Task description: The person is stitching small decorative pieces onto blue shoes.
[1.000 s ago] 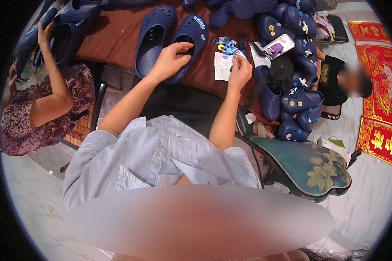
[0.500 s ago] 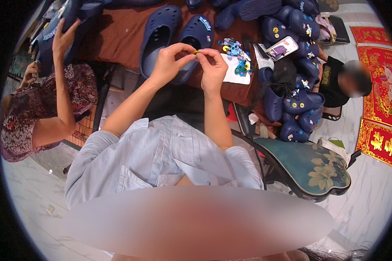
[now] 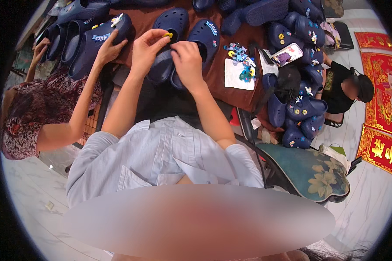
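Note:
My left hand is closed in a pinch on a small yellow shoe charm, just over the holed toe of a navy clog. Close beside it, my right hand has its fingers curled down between this clog and a second navy clog. What those fingers grip, if anything, is hidden. The second clog carries a white-and-blue lettered charm and a small one near its edge. Loose charms in blue, yellow and green lie to the right, some on a white sheet.
At left, a person's hand holds a decorated navy clog. More clogs are heaped at right, with a phone among them. Another person in black sits beyond; a green floral chair stands at lower right.
Both my hands have parted from their shared hold; the left moved left and up to the clog's toe with the yellow charm. The neighbour's clog has come lower and closer.

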`<state>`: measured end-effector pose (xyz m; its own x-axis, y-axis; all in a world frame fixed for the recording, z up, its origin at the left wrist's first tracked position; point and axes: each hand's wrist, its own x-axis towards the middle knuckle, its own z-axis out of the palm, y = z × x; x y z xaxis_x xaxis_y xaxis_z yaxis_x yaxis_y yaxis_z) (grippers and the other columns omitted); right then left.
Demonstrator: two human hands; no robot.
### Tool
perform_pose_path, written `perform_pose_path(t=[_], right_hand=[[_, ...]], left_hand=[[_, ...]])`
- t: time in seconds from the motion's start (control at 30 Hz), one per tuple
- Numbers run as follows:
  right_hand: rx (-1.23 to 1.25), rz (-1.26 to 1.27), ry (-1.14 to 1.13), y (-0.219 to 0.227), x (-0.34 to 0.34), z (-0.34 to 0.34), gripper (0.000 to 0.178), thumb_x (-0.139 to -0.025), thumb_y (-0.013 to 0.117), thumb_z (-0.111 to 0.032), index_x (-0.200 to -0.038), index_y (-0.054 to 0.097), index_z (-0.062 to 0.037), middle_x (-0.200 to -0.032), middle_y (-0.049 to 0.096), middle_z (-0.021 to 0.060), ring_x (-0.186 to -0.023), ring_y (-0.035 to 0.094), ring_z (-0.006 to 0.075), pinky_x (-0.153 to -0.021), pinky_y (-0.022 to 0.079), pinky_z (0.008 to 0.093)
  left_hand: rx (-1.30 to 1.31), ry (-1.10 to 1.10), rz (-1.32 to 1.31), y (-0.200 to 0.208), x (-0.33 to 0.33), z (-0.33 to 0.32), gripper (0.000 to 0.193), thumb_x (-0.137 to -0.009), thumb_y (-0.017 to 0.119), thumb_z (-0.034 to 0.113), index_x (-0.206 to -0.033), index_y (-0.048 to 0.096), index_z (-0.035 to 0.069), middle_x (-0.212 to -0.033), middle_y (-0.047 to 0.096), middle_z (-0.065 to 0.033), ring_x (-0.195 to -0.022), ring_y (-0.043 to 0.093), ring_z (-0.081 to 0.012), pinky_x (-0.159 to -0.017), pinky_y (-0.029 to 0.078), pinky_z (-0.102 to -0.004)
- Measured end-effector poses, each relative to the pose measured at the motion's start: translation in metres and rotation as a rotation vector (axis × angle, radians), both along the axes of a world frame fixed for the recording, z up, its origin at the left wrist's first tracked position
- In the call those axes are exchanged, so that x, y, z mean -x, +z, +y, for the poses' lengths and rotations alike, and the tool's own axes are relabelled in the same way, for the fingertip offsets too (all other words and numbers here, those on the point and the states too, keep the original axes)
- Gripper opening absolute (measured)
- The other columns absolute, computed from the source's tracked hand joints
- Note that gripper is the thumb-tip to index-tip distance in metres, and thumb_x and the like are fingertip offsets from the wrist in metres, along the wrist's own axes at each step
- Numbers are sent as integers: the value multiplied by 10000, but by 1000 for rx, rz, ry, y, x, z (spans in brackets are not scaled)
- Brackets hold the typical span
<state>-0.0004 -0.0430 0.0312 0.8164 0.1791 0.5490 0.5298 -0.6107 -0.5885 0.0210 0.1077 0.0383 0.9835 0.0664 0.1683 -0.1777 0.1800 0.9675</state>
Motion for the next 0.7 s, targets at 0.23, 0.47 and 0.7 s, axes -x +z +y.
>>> perform_pose_path(t=[0.23,0.47,0.7], right_hand=[[466,-60,-1,-28,-5,8,215,-804,689,-195,-979,700,-70,-1191,588,85,-1126,494,307,-900,400,498],[477,-24,-14,-40,-6,10,237,-826,660,-218,-1023,691,-89,-1195,579,54,-1039,520,263,-835,402,475],[474,-40,-22,-37,-5,10,243,-823,659,-217,-1024,694,-86,-1176,577,44,-1033,519,256,-825,406,469]], left_hand=[[-122,104,9,-2,-39,14,202,-874,710,71,-1051,690,-24,-959,714,-54,-885,653,-94,-813,518,-233],[-149,134,-49,-25,-94,19,212,-835,741,75,-1026,720,-15,-928,736,-67,-850,672,-112,-783,533,-245],[-590,163,-69,-51,-138,25,222,-841,733,106,-1037,726,4,-953,741,-87,-869,682,-147,-806,528,-271]])
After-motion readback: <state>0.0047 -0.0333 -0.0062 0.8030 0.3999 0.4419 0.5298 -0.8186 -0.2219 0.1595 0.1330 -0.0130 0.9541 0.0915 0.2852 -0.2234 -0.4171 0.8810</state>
